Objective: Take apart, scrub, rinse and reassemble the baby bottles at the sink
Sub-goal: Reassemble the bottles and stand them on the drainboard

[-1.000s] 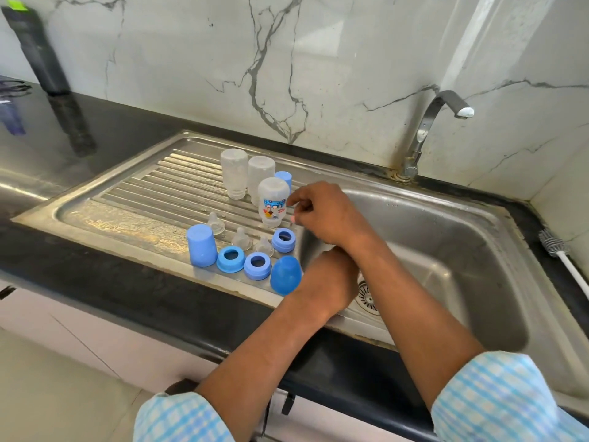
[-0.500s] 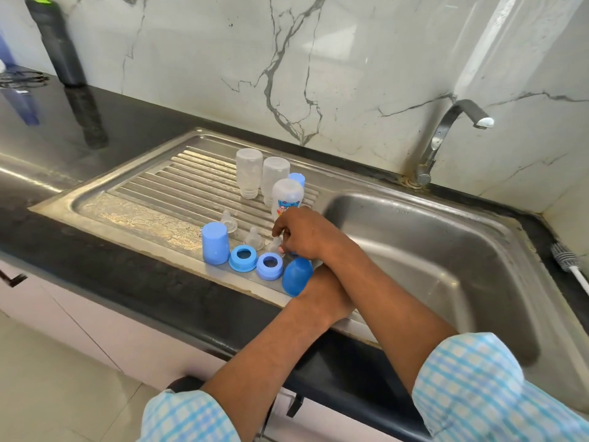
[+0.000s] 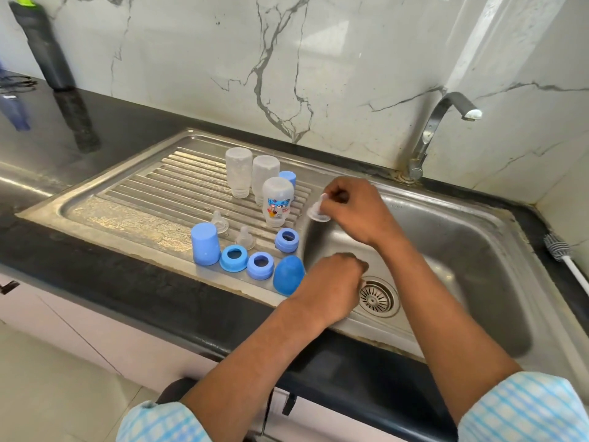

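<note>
I see my right hand [image 3: 353, 212] pinching a clear teat [image 3: 318, 212] above the sink [image 3: 478, 237] edge; my left hand [image 3: 331, 288] is curled closed, holding nothing visible.

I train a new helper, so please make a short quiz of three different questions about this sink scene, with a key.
1. True or false: the right hand holds a clear teat above the edge of the basin.
2. How many clear bottles stand upside down on the draining board?
A) two B) three C) five
3. Fill in: the bottle brush lies on the counter to the ____ of the basin.

Key: 1 true; 2 B; 3 right. Note: the left hand is closed near the drain; whether it holds anything cannot be seen.
</note>
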The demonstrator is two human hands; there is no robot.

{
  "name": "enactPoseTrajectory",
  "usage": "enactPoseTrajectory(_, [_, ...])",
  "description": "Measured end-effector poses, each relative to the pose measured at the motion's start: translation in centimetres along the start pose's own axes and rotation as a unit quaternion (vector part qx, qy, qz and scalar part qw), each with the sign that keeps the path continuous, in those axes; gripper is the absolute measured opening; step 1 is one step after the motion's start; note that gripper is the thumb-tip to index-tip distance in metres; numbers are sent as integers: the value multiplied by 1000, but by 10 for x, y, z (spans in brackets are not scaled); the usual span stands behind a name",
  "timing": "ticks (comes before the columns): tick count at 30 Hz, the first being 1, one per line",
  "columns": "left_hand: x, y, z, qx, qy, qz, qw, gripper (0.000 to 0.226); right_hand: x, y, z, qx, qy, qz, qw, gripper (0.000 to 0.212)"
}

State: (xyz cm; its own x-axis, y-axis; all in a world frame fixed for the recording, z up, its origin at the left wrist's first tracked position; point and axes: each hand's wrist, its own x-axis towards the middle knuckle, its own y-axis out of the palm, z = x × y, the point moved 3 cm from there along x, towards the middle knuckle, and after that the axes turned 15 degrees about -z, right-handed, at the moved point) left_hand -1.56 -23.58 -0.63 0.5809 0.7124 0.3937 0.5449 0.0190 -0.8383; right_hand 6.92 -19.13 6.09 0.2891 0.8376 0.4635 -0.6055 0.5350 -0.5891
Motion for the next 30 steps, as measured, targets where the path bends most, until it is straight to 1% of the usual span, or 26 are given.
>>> enactPoseTrajectory(3, [0,-17,1,-20,-13,-49,999,28,-1,-20,-22,33,29,-38,998,7])
enactPoseTrajectory(6, [4,-42,12,-31,-45,-96,994,26,-9,-30,-38,71,79,-34,994,11])
enactPoseTrajectory(10, [13,-77,48,4,-115,-158,981,25,-18,-27,-59,73,104,-13,992,15])
enactPoseTrajectory(12, [15,-91,70,59,-147,-163,974,23,-21,-21,-67,74,112,-12,991,20])
enactPoseTrajectory(14, [15,-101,89,113,-169,-146,968,23,-25,-14,-74,81,122,-17,989,17])
enactPoseTrajectory(16, [14,-108,106,154,-186,-112,964,25,-31,-6,-81,93,131,-22,987,17])
enactPoseTrajectory(18, [13,-109,114,178,-185,-79,963,27,-34,0,-87,94,129,-18,987,17])
enactPoseTrajectory(21, [17,-99,105,175,-135,-15,975,33,-35,5,-92,91,122,-12,988,11])
enactPoseTrajectory(23, [23,-86,99,167,-100,21,981,35,-36,6,-95,90,124,-17,988,18])
enactPoseTrajectory(24, [27,-80,98,166,-81,35,982,31,-37,6,-97,89,125,-15,988,21])
enactPoseTrajectory(25, [31,-75,99,168,-63,50,983,27,-37,6,-97,88,125,-13,988,22])
enactPoseTrajectory(26, [36,-68,101,167,-45,66,983,29,-37,5,-99,88,127,-14,988,22])
enactPoseTrajectory(28, [43,-59,103,178,-15,97,979,51,-37,4,-101,90,132,-17,987,21])
enactPoseTrajectory(30, [49,-52,101,196,0,119,973,60,-36,3,-102,89,129,-21,987,22])
